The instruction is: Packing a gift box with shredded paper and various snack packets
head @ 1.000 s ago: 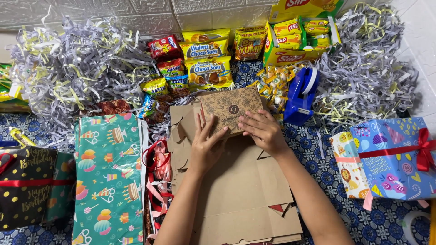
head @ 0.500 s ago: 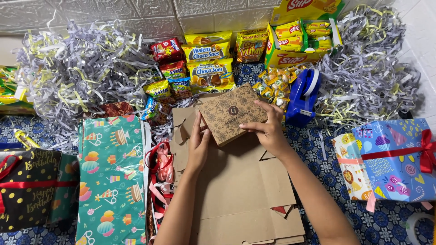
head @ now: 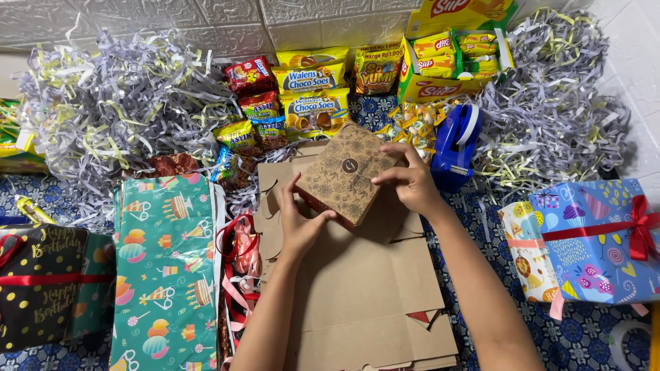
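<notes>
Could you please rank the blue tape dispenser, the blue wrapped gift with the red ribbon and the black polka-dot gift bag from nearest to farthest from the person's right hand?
From the right hand:
1. Blue tape dispenser, just beyond it, to the right.
2. Blue wrapped gift, far right.
3. Black polka-dot gift bag, far left edge.

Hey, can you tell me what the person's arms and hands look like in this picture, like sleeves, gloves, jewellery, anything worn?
Both forearms are bare right down to the frame edge, with no sleeves showing. The left hand and right hand wear no gloves, and no rings, watch or bracelets are visible. The fingernails look short and unpainted.
</notes>
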